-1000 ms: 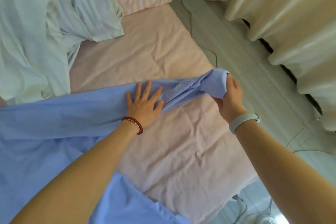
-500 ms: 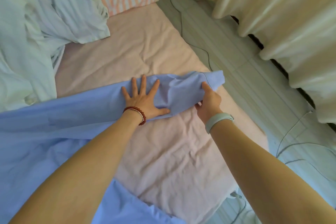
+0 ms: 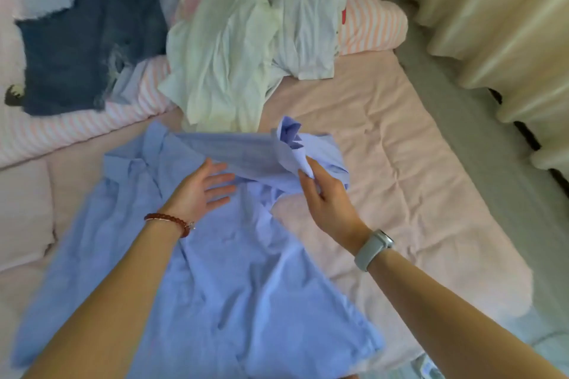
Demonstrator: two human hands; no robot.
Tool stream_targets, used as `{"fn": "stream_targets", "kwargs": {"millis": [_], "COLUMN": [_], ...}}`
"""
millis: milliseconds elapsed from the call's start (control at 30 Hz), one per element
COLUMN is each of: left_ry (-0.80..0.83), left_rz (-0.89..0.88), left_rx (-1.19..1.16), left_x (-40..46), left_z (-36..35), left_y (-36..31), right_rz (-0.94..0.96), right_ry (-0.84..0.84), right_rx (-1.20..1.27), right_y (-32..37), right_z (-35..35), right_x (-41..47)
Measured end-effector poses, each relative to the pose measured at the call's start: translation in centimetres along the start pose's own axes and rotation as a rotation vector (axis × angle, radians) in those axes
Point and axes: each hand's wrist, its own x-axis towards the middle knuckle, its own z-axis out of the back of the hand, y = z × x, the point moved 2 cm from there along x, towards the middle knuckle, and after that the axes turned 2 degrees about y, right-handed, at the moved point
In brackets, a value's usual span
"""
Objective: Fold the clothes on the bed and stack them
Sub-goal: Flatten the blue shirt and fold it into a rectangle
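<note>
Blue shirt (image 3: 221,271) spread on bed (image 3: 415,163), right hand (image 3: 326,194) pinching its sleeve (image 3: 246,151), left hand (image 3: 200,191) open, fingers spread above shirt

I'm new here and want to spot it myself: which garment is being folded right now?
On the pink bed, nearest the person, lies the light blue shirt. The right hand pinches its sleeve. Unlike the crumpled white clothes and dark denim behind, it is spread flat.

Right hand (image 3: 326,197) pinches blue shirt (image 3: 234,271) sleeve (left hand (image 3: 200,191) flat, open) on bed (image 3: 415,163).
</note>
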Motion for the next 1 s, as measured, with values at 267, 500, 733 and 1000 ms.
{"fn": "stream_targets", "kwargs": {"millis": [267,500,733,1000], "left_ry": [0.037,-0.061,-0.206,-0.281], "left_rz": [0.278,0.478,0.019,-0.234], "left_rx": [-0.090,0.098,0.457,0.585], "left_x": [-10.1,-12.3,-8.7,-1.9], "left_z": [18.7,21.3,17.5,12.6], "left_y": [11.5,22.9,19.6,13.0], "right_rz": [0.139,-0.362,-0.506,-0.683], "right_ry": [0.850,0.829,0.266,-0.127], "right_rx": [-0.116,-0.424,-0.487,-0.334], "right_y": [5.3,-0.5,-3.8,-7.3], "right_z": [-19.1,-24.0,-20.6,-15.7], "right_x": [-11.7,-15.4,-10.8,-4.5]}}
